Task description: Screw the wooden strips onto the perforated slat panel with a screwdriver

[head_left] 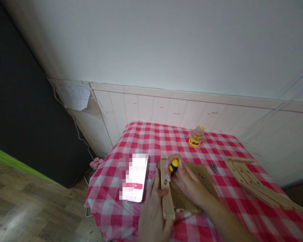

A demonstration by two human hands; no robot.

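My left hand [153, 211] is wrapped round a flat wooden slat [166, 195], holding it on edge over the red-and-white checked table [151, 141]. My right hand [187, 179] grips a small screwdriver with a yellow and black handle [173, 165], its tip against the upper end of the slat. Under both hands lies a brown perforated board [202, 174], partly hidden by them.
A lit phone [135, 181] lies left of my hands. A yellow-based clear bit holder [197, 136] stands at the back of the table. A few screws [213, 167] and a pile of curved wooden slats [255, 183] lie to the right. White panelled wall behind; wooden floor at left.
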